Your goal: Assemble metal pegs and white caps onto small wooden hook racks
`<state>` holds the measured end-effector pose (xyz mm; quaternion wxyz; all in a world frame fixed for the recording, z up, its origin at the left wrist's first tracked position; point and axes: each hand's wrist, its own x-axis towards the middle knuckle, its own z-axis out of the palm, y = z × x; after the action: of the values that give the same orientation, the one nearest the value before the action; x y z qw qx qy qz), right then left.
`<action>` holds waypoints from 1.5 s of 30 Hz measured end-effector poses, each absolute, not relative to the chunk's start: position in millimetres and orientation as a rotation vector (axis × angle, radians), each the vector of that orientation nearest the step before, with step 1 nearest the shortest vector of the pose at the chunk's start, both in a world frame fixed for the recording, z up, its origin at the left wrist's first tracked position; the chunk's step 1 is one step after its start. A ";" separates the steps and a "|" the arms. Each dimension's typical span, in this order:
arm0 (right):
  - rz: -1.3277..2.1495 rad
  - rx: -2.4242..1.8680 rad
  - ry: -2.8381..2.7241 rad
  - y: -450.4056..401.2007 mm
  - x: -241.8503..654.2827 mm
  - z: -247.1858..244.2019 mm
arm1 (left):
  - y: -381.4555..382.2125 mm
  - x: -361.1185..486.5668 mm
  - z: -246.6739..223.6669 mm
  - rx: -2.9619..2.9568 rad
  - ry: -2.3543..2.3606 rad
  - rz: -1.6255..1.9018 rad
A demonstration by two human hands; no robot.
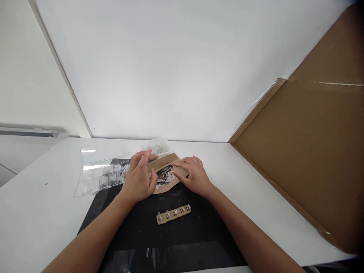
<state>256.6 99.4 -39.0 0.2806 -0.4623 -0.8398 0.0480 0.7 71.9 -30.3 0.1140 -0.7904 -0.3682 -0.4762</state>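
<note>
My left hand (140,177) is raised beside a brown paper packet (161,162), fingers apart and thumb stretched toward it; I make out nothing held. At the packet's right side, my right hand (196,175) has thumb and fingers on its edge, gripping it. Small white and black scraps (166,180) lie in the packet's opening, along with a dark strip (164,170). Nearer to me, a tan strip (174,214) bearing several small clear and white upright pieces lies on the black mat (159,240).
A clear compartment box (98,178) with its lid up stands to the left, partly on the mat. Behind my hands sits a translucent tray (157,147) of small pale pieces. A white wall (165,76) closes the back, and a cardboard panel (307,151) stands along the right.
</note>
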 end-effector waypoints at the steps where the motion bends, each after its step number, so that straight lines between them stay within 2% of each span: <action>1: 0.136 -1.239 -2.262 100.7 251.7 -37.6 | 72.0 0.9 -30.4 -2.313 -1.061 -1.413; 17: 0.212 -1.315 -2.181 103.8 240.6 -37.8 | 75.6 -0.3 -33.7 -2.298 -0.966 -1.493; 30: 0.378 -1.193 -2.020 100.5 253.9 -34.4 | 71.2 2.1 -30.8 -2.549 -1.119 -0.975; 45: 0.533 -1.019 -2.026 96.2 252.7 -40.0 | 76.6 -0.6 -37.5 -2.591 -1.279 -0.912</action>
<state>252.7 96.2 -40.0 0.3951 -0.4020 -0.7988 0.2102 -0.6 76.6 -37.5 0.0560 -0.8538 -0.4214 -0.3005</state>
